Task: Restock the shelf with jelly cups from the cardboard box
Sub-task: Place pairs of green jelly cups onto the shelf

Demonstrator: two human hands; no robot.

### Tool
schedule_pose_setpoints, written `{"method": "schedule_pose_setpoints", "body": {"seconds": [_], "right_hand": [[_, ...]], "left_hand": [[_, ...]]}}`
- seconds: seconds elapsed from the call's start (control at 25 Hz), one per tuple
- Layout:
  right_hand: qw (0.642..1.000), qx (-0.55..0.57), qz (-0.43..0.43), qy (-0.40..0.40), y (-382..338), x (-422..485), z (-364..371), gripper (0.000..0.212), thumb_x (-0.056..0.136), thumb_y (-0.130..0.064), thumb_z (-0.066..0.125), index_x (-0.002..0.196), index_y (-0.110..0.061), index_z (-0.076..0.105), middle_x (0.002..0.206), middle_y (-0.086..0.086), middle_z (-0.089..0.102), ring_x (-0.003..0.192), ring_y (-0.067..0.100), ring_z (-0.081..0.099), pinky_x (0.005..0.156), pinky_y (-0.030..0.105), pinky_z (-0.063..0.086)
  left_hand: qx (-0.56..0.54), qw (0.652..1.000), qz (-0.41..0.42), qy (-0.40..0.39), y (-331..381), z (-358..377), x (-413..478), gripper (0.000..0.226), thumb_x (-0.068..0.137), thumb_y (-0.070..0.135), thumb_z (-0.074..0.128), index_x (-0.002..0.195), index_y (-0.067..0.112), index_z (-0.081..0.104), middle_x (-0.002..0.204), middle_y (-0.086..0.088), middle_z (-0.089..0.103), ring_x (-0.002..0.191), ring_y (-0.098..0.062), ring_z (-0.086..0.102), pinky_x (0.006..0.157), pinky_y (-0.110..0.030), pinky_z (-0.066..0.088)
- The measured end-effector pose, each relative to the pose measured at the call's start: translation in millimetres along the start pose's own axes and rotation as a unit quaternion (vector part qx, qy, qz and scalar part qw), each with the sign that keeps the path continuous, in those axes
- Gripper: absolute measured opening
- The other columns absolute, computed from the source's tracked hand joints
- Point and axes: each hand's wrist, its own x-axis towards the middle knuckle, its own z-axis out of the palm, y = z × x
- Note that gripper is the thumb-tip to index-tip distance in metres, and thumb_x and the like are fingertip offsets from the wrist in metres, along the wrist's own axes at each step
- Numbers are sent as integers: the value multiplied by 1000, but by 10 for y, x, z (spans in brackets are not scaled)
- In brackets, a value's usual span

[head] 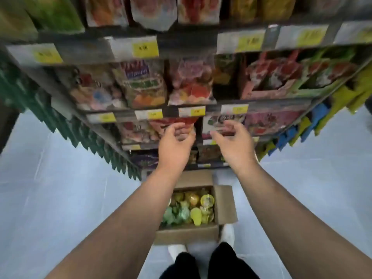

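Observation:
An open cardboard box (225,206) stands on the floor by my feet, below the shelf. It holds several jelly cups (193,208), yellow ones and green ones. Both my arms reach up to the lower shelf (209,108). My left hand (175,143) has its fingers curled in front of a red bag (181,120). Blur hides whether it holds anything. Just to its right is my right hand (234,142), with loosely curled fingers and nothing visible in it, in front of a dark shelf gap (199,127).
The shelving carries rows of coloured snack bags (145,85) with yellow price tags (146,48) on the rails. Green packets (66,125) hang down the left side, and blue and yellow ones (314,121) down the right. Pale floor lies on both sides.

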Motion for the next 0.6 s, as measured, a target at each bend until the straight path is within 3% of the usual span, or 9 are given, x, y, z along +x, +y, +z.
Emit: {"method": "schedule_pose_setpoints", "body": {"seconds": [0.12,0.28,0.4,0.48,0.6], "right_hand": [[997,-4,71,-43,932,8,463,47,81,-31,76,120,-14,58,101,-1,57,97,19,61,89,36,52],[987,-68,122,-78,2077,-5,909,48,82,-30,74,123,-12,59,114,5,61,104,18,59,86,22,40],[970,-118,171,-125,3007,-53,1262,50,78,-33,75,122,-13,60,112,3,63,104,17,59,84,17,38],[959,-149,190,-148,3592,-82,1474,45,71,-41,75,108,-19,63,102,1,64,96,16,60,80,20,41],[937,-203,219,-183,4384,-94,1767,31,69,-42,73,90,-23,60,91,4,64,94,24,63,76,24,41]], "left_hand": [[5,994,-112,-7,-994,277,-56,36,88,26,69,120,18,55,104,3,62,95,-13,62,90,-29,51],[24,984,-179,-1,-2123,586,-43,28,85,13,70,106,19,52,83,8,58,83,-12,60,91,-29,46],[43,972,-232,-3,-3069,852,-7,35,75,23,76,102,19,54,73,8,55,84,-19,64,96,-31,48],[61,961,-270,-5,-3650,1035,-32,44,66,34,73,104,19,56,76,5,57,95,-26,67,99,-34,48],[87,940,-327,-52,-4370,1346,-80,41,82,27,73,117,15,56,89,3,61,99,-21,65,95,-28,47]]}}
